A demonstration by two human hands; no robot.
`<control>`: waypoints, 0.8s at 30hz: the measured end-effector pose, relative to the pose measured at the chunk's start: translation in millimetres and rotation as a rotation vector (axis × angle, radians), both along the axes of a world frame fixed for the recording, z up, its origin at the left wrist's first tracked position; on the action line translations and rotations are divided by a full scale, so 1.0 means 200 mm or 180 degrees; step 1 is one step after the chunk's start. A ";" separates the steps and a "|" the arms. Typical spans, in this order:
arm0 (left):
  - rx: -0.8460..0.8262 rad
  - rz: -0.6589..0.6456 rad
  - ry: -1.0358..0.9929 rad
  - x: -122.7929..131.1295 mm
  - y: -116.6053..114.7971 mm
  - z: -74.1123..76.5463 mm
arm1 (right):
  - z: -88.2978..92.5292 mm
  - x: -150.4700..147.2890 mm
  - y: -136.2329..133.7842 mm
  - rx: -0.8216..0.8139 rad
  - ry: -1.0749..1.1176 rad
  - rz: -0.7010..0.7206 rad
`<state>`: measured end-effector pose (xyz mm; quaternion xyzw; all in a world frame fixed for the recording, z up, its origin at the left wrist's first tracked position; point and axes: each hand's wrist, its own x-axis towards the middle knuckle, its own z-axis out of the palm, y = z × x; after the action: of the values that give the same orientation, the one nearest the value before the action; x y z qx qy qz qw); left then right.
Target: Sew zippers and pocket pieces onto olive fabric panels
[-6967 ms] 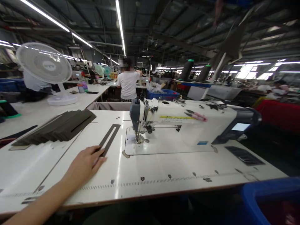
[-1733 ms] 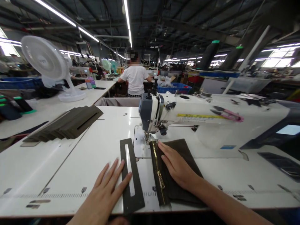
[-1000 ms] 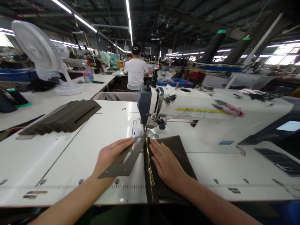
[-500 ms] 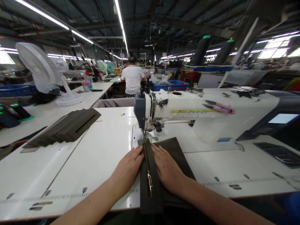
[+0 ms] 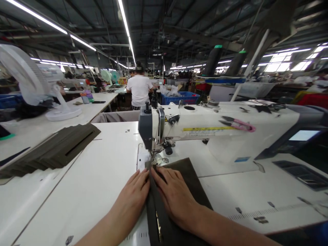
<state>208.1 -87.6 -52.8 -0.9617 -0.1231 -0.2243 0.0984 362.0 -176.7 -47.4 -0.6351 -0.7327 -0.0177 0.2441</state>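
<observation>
A dark olive fabric strip (image 5: 151, 218) with a gold-toothed zipper (image 5: 158, 226) runs lengthwise up to the presser foot (image 5: 154, 158) of a white sewing machine (image 5: 217, 136). My left hand (image 5: 134, 194) lies flat along the strip's left edge, its fingertips just short of the foot. On the right side, my right hand (image 5: 174, 194) presses down with stretched fingers, index finger close to the zipper line. A wider dark fabric panel (image 5: 192, 181) spreads under and beyond my right hand. The strip's far end is partly covered by my fingers.
A fanned stack of dark slotted pieces (image 5: 74, 143) lies to the left. Pink-handled snips (image 5: 238, 123) rest on the machine arm. A white fan (image 5: 64, 109) stands on the left table. Further off, a person in a white shirt (image 5: 139, 89) sits facing away beside a blue crate (image 5: 183, 98).
My right hand has moved left across the strip, hiding the zipper's upper part. The zipper's visible metal sits lower in view. The camera has shifted, moving the machine slightly left and down.
</observation>
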 end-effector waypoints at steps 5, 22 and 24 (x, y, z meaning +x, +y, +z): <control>-0.0145 -0.0174 -0.0108 -0.01 0.04 0.01 | -0.01 0.00 0.01 -0.0037 -0.0061 -0.0030; -0.0311 -0.0007 0.0203 -0.01 0.02 0.06 | -0.04 0.03 0.05 0.0180 0.0192 -0.0181; -0.0301 -0.0018 0.0216 -0.01 0.02 0.07 | -0.04 0.03 0.05 0.0138 0.0072 -0.0135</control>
<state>206.5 -83.3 -39.5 -0.9727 -0.1275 -0.1858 0.0562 368.0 -165.9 -56.0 -0.6451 -0.7157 -0.0316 0.2657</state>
